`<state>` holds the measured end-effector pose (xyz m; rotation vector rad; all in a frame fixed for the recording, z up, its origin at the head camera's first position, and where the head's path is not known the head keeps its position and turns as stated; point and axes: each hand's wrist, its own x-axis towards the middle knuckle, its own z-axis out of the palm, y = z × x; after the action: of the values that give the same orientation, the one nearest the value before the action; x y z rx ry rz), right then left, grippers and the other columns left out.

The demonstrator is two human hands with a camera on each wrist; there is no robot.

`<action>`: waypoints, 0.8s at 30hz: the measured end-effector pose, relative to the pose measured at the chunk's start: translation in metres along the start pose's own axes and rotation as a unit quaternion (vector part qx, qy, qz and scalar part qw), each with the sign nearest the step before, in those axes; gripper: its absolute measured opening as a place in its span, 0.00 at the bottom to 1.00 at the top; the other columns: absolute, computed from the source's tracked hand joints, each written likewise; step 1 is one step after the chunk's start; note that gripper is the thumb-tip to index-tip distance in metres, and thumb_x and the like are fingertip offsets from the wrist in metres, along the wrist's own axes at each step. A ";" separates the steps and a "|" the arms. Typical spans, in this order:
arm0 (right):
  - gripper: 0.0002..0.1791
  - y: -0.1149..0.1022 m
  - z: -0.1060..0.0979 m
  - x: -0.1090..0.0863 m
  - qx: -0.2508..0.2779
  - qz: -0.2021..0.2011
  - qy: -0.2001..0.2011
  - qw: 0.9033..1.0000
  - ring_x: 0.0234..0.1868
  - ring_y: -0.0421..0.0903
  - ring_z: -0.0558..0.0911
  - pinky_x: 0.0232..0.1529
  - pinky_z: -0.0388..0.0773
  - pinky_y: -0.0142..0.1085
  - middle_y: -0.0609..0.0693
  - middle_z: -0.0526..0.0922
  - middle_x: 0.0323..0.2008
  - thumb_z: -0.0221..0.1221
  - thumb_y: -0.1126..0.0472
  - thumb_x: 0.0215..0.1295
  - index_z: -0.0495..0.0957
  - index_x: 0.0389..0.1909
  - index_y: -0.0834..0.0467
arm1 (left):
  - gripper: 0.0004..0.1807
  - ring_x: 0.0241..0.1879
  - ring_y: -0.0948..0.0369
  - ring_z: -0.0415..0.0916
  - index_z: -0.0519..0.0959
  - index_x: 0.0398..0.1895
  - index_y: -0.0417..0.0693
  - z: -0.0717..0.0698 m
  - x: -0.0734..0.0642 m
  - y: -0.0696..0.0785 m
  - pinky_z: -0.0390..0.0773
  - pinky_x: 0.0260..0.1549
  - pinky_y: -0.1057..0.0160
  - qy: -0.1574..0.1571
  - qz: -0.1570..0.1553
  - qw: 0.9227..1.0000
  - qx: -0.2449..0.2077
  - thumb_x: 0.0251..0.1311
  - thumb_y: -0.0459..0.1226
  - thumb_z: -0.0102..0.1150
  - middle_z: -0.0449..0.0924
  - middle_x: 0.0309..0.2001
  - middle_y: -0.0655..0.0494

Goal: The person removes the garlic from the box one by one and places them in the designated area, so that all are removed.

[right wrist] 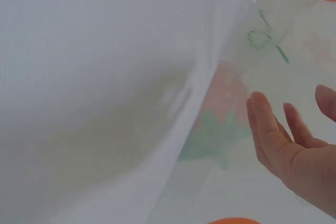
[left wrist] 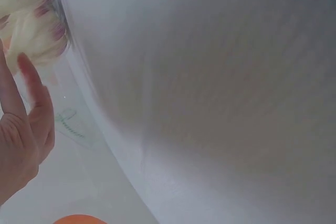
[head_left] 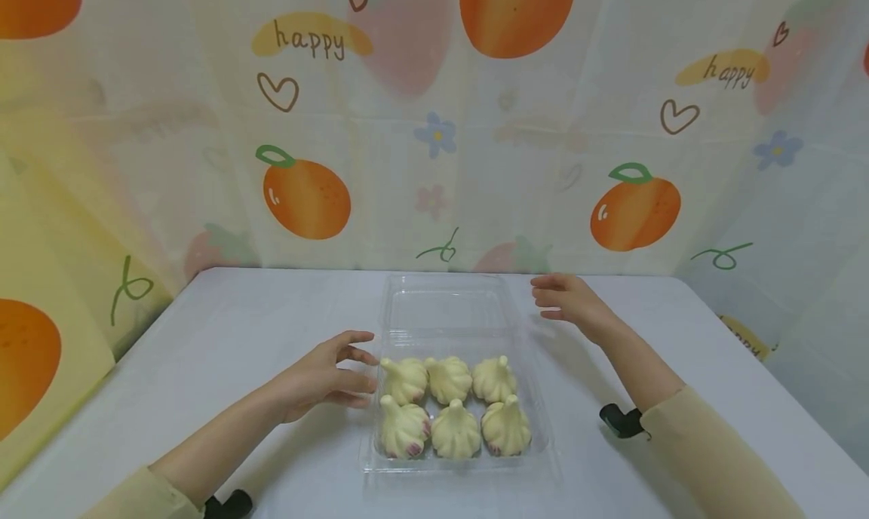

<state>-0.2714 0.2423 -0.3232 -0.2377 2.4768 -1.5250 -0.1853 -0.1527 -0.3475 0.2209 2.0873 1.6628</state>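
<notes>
A clear plastic clamshell box (head_left: 543,428) lies on the table with its lid (head_left: 444,308) folded back toward the wall. Several pale garlic bulbs, some tinged purple, sit inside in two rows of three; one is the front left garlic bulb (head_left: 404,427). Close to the box's left side is my left hand (head_left: 322,379), its fingers loosely spread and holding nothing. My right hand (head_left: 570,302) hovers right of the lid, fingers extended, with nothing in it. The left wrist view catches garlic bulbs (left wrist: 37,35) beyond the fingertips. In the right wrist view, the right hand (right wrist: 294,145) also holds nothing.
The white table (head_left: 285,308) runs back to a hanging cloth (head_left: 502,172) printed with fruit, hearts and words. More of this cloth hangs at both sides. Each forearm carries a black strap piece near the sleeve, such as the right one (head_left: 621,421).
</notes>
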 end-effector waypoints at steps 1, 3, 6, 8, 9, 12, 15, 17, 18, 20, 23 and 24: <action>0.28 -0.001 -0.003 -0.002 0.003 -0.007 0.004 1.000 0.69 0.66 0.68 0.69 0.72 0.53 0.69 0.63 0.71 0.49 0.60 0.74 0.60 0.69 0.70 | 0.49 0.45 0.57 0.82 0.49 0.77 0.43 -0.001 0.000 0.000 0.88 0.45 0.56 0.001 0.001 1.000 0.000 0.56 0.34 0.68 0.62 0.67 0.36; 0.28 -0.005 -0.007 -0.007 0.005 -0.020 0.011 1.000 0.69 0.65 0.68 0.68 0.73 0.51 0.67 0.64 0.71 0.50 0.59 0.74 0.61 0.68 0.70 | 0.49 0.47 0.56 0.81 0.48 0.77 0.44 -0.002 0.001 0.001 0.88 0.45 0.55 0.004 0.006 1.000 0.002 0.57 0.34 0.67 0.56 0.72 0.36; 0.27 -0.010 -0.009 -0.014 0.011 -0.031 0.013 0.999 0.68 0.61 0.69 0.66 0.77 0.47 0.65 0.65 0.69 0.52 0.57 0.74 0.63 0.67 0.68 | 0.48 0.51 0.52 0.80 0.47 0.78 0.45 -0.005 0.004 0.002 0.87 0.46 0.54 0.005 0.021 1.000 0.011 0.59 0.34 0.65 0.46 0.78 0.40; 0.28 -0.014 -0.009 -0.018 0.013 -0.039 0.010 0.999 0.66 0.58 0.72 0.64 0.79 0.44 0.64 0.67 0.68 0.54 0.55 0.73 0.64 0.66 0.68 | 0.47 0.54 0.50 0.78 0.47 0.78 0.48 -0.007 0.006 0.002 0.87 0.47 0.54 0.000 0.029 0.999 0.018 0.60 0.34 0.64 0.42 0.79 0.43; 0.28 -0.016 -0.009 -0.020 0.015 -0.044 0.008 0.999 0.65 0.56 0.73 0.63 0.80 0.43 0.63 0.68 0.67 0.55 0.55 0.73 0.64 0.66 0.67 | 0.47 0.54 0.50 0.78 0.48 0.79 0.50 -0.008 0.008 0.002 0.87 0.47 0.54 -0.004 0.032 0.999 0.021 0.60 0.35 0.64 0.42 0.79 0.43; 0.27 -0.020 -0.009 -0.027 0.028 -0.058 -0.003 0.998 0.61 0.49 0.78 0.60 0.82 0.39 0.58 0.71 0.65 0.56 0.54 0.72 0.66 0.65 0.66 | 0.46 0.56 0.50 0.78 0.49 0.79 0.53 -0.010 0.011 0.003 0.87 0.47 0.53 -0.019 0.042 0.999 0.025 0.61 0.35 0.64 0.44 0.78 0.41; 0.25 -0.024 -0.008 -0.032 0.049 -0.070 -0.025 0.996 0.59 0.46 0.80 0.58 0.83 0.36 0.52 0.73 0.62 0.57 0.55 0.71 0.68 0.63 0.64 | 0.45 0.56 0.50 0.79 0.51 0.78 0.54 -0.013 0.014 0.002 0.87 0.47 0.52 -0.032 0.049 0.998 0.031 0.62 0.36 0.64 0.46 0.77 0.42; 0.24 -0.025 -0.008 -0.035 0.056 -0.078 -0.044 0.994 0.58 0.45 0.81 0.58 0.83 0.36 0.50 0.76 0.60 0.58 0.56 0.71 0.70 0.62 0.63 | 0.43 0.56 0.50 0.79 0.53 0.78 0.55 -0.015 0.015 0.002 0.87 0.47 0.53 -0.041 0.051 0.997 0.040 0.62 0.35 0.63 0.50 0.75 0.40; 0.23 -0.026 -0.008 -0.036 0.055 -0.083 -0.056 0.993 0.58 0.44 0.82 0.58 0.83 0.36 0.49 0.77 0.59 0.58 0.56 0.70 0.71 0.62 0.62 | 0.43 0.55 0.51 0.79 0.53 0.78 0.56 -0.016 0.016 0.002 0.87 0.47 0.53 -0.044 0.050 0.997 0.043 0.62 0.35 0.63 0.54 0.74 0.39; 0.21 -0.026 -0.008 -0.039 0.042 -0.094 -0.086 0.991 0.57 0.44 0.83 0.57 0.83 0.37 0.49 0.79 0.58 0.58 0.57 0.70 0.72 0.60 0.61 | 0.43 0.55 0.52 0.79 0.53 0.78 0.57 -0.016 0.016 0.002 0.87 0.47 0.53 -0.054 0.052 0.996 0.051 0.62 0.35 0.63 0.56 0.72 0.38; 0.18 -0.028 -0.007 -0.044 0.016 -0.119 -0.147 0.982 0.57 0.47 0.84 0.57 0.84 0.39 0.50 0.81 0.57 0.57 0.60 0.70 0.74 0.59 0.60 | 0.44 0.54 0.54 0.79 0.51 0.79 0.56 -0.016 0.018 0.000 0.87 0.48 0.53 -0.070 0.055 0.995 0.055 0.62 0.34 0.62 0.56 0.72 0.36; 0.17 -0.029 -0.006 -0.046 0.010 -0.127 -0.168 0.978 0.57 0.49 0.83 0.57 0.84 0.40 0.50 0.81 0.57 0.57 0.61 0.70 0.75 0.58 0.61 | 0.44 0.54 0.55 0.78 0.51 0.79 0.56 -0.016 0.019 0.000 0.87 0.48 0.53 -0.073 0.056 0.994 0.054 0.62 0.34 0.62 0.54 0.73 0.37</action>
<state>-0.2285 0.2462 -0.2901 -0.7664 2.2272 -1.4542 -0.2092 -0.1591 -0.3497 0.4884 2.0889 1.5459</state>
